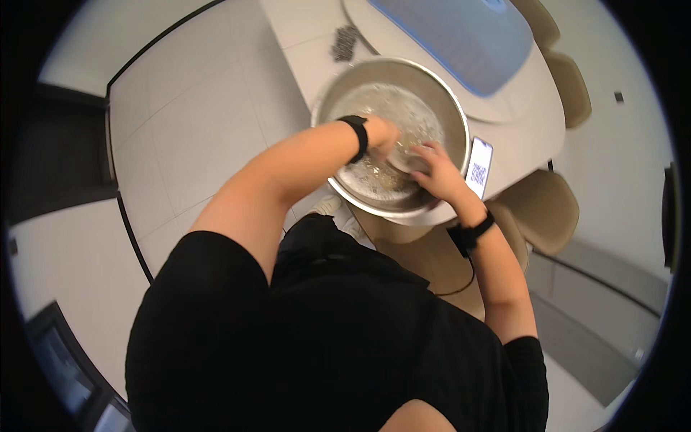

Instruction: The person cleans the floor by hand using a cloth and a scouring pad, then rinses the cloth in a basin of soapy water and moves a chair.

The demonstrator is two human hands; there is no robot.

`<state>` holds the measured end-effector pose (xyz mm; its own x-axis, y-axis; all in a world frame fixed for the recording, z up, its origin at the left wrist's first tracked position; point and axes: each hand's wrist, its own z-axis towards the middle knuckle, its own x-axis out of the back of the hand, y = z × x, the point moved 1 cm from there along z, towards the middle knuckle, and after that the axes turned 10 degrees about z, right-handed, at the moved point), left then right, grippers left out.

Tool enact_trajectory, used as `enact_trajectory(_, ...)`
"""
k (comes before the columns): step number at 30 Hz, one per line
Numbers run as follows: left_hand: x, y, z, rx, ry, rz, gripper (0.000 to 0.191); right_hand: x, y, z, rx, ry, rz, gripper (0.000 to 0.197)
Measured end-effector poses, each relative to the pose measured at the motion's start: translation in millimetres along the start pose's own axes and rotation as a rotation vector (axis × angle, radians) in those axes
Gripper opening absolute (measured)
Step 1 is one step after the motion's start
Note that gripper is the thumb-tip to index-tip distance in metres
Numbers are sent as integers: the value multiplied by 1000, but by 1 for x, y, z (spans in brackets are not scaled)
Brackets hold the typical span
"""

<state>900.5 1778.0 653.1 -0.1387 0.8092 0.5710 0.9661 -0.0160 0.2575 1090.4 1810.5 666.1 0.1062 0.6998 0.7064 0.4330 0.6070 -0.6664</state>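
A large stainless steel basin point(459, 116) of foamy water point(378, 100) stands at the table's edge before me. My right hand point(438, 171) reaches over its near right side, fingers and thumb on the rim of a pale round dish point(400, 162) partly in the water. From the left, my left hand point(382, 139) bends down over the dish. Its fingers are blurred and partly hidden, so whether they hold anything does not show. Each wrist wears a black band.
The basin rests on a pale table point(518, 146). Beyond it are a translucent blue-edged container point(459, 38) and a dark grey mesh-like pad point(344, 43). A phone point(479, 167) showing a printed code lies against the basin's right side. Beige chairs point(545, 210) line the right.
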Motion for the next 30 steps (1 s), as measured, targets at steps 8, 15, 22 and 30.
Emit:
enact_trajectory(8, -25, 0, 30, 44, 233, 366, 81, -48, 10, 17, -293, -296, -249, 77)
enact_trajectory(15, -19, -1, 42, 136, 491, 362, 39, -43, 54, 13, -317, 106, -282, 68)
enact_trajectory(22, 17, -24, 1, -166, 565, -145, 25, 18, -12, 1, -348, 176, 101, 36)
enact_trajectory(30, 45, -22, -91, -436, 477, -602, 20, 91, -83, -37, -34, 350, 329, 18)
